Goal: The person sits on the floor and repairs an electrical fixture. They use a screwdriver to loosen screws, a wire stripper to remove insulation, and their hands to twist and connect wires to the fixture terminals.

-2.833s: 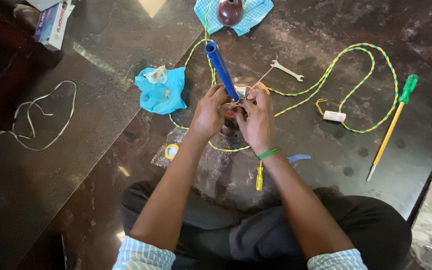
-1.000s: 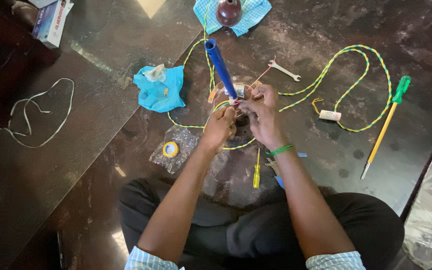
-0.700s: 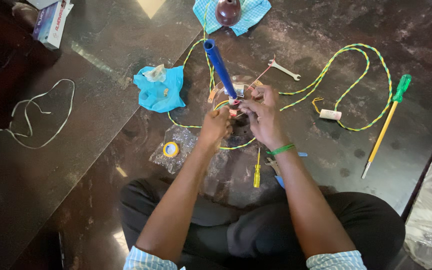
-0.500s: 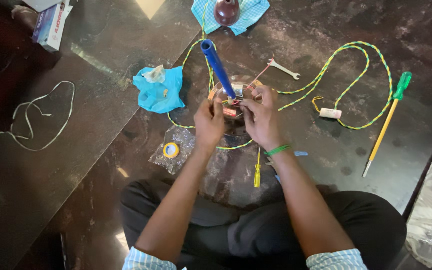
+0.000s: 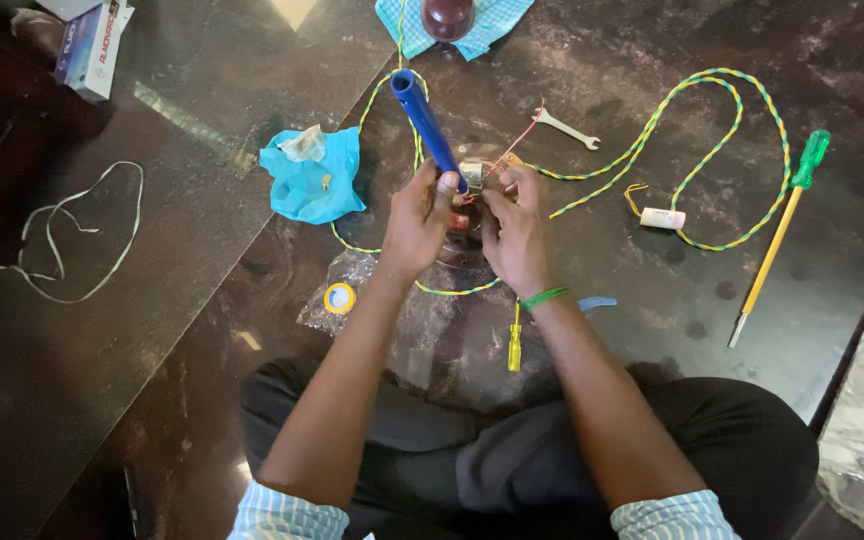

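Left hand (image 5: 420, 215) grips lower end of blue tube (image 5: 428, 128), tube angled toward floor's far edge. Right hand (image 5: 517, 228) pinches small part with thin red wire (image 5: 512, 150), fingers narrow, just beside tube end. Yellow-green twisted cable (image 5: 722, 140) loops around hands. Small yellow screwdriver (image 5: 515, 345) near right wrist. Spanner (image 5: 564, 128) beyond. Risk: red wire slips or snaps if tugged; cable loop may snag wrist.

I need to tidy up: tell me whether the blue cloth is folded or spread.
Neither: the blue cloth lies crumpled, bunched into uneven creases on the dark floor, left of the left hand.
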